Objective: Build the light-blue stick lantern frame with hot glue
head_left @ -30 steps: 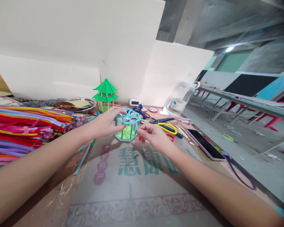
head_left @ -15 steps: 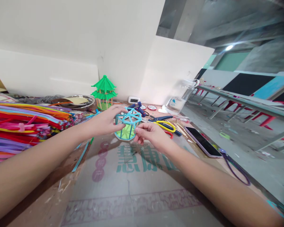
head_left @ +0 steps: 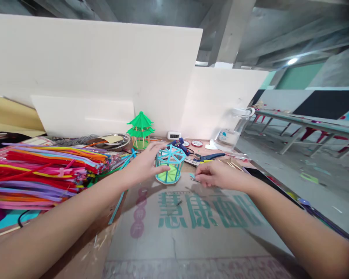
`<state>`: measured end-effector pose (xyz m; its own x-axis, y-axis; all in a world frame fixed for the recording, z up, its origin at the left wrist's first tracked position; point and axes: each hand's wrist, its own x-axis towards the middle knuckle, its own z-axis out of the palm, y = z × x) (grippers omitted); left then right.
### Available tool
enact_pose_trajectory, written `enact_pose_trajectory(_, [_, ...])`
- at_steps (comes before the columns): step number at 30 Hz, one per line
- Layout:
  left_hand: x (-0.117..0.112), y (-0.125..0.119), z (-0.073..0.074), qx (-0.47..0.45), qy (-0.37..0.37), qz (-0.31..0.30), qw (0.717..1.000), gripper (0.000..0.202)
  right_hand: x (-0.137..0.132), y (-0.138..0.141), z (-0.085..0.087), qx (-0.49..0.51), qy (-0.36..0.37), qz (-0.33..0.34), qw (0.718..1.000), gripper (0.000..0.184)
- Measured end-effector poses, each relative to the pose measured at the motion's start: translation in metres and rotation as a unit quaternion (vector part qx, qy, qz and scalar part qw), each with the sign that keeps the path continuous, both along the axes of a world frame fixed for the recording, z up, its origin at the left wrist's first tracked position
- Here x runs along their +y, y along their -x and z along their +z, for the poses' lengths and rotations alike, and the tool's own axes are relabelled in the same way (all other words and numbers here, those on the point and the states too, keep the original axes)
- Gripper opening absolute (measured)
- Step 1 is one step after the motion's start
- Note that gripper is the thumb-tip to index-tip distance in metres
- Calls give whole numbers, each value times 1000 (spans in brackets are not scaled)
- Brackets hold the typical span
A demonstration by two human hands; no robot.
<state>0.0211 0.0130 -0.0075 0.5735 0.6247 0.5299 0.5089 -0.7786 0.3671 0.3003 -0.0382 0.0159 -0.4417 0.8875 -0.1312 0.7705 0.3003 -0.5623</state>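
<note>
A small pavilion-like frame of light-blue pipe-cleaner bars [head_left: 171, 153] with a green floor stands upright on the plastic sheet. My left hand [head_left: 147, 164] grips its left side, thumb in front and fingers behind the upper rim. To the right, apart from the frame, my right hand [head_left: 213, 174] is closed in a pinch just above the sheet. A small thin piece [head_left: 194, 178] and a bit of blue show at its fingertips; what exactly the fingers hold is unclear. A finished-looking green two-tiered pavilion [head_left: 141, 130] stands behind the left hand.
Bundles of coloured pipe cleaners [head_left: 46, 166] lie at left, beside a metal bowl [head_left: 122, 141]. Behind the hands are a glue gun [head_left: 178, 144], blue-handled pliers [head_left: 212, 156], a digital timer [head_left: 173, 135] and a water jug [head_left: 231, 130]. A phone [head_left: 270, 184] lies at right.
My right hand has come away from the blue frame and moved right, down near the sheet. My left hand stays on the frame. The camera view has shifted, showing more at left and above.
</note>
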Motion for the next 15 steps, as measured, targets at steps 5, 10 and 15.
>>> enact_pose_trajectory(5, [3, 15, 21, 28, 47, 39, 998, 75, 12, -19, -16, -76, -6, -47, 996, 23])
enact_pose_trajectory(10, [5, 49, 59, -19, 98, 142, 985, 65, 11, -14, -14, -115, -43, -32, 992, 27])
enact_pose_trajectory(15, [-1, 76, 90, -64, 71, 233, 968, 52, 11, -20, -4, -191, -151, -79, 967, 21])
